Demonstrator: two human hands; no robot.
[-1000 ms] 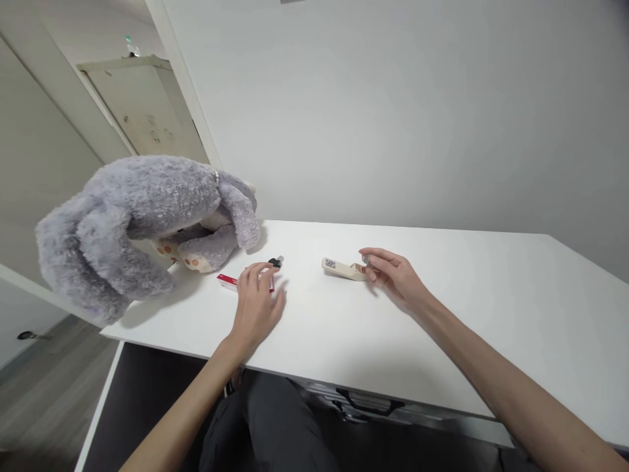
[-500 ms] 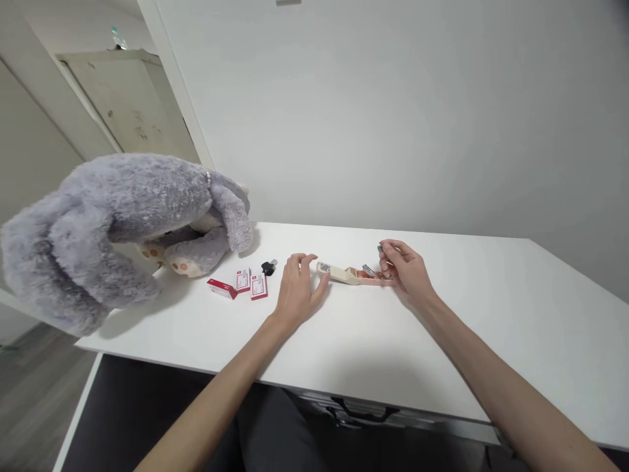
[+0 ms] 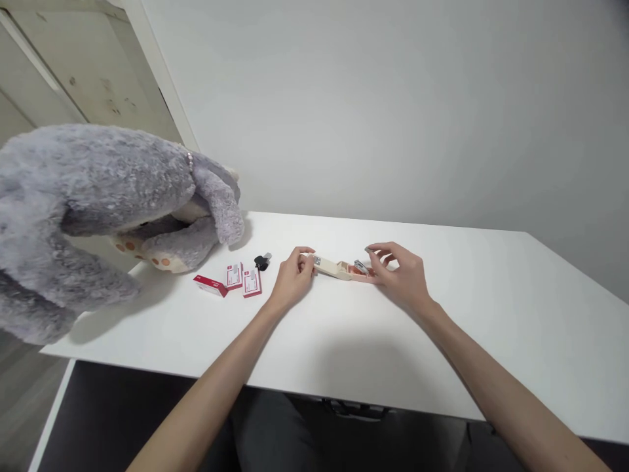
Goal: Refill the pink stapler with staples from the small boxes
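A cream-and-pink stapler (image 3: 330,267) lies opened out on the table. At its left end, my left hand (image 3: 293,275) is closed, thumb and fingers on the cream part beside a small metal plate. Over the pink end hovers my right hand (image 3: 403,272), its thumb and forefinger close together on a small grey piece (image 3: 367,249) that looks like a strip of staples. A silvery metal part (image 3: 361,267) sticks up at a slant from the pink section. My right fingers partly hide the stapler's far right end.
Left of my left hand are red-and-white small boxes (image 3: 252,282) and a black object with a metal piece (image 3: 262,262). A large grey plush toy (image 3: 122,170) sits on the left of the white table (image 3: 442,328), with a wall behind.
My left hand has closed from an open pose onto the stapler's cream end. My right hand has shifted left and lower relative to the stapler's metal part. The view has tilted slightly.
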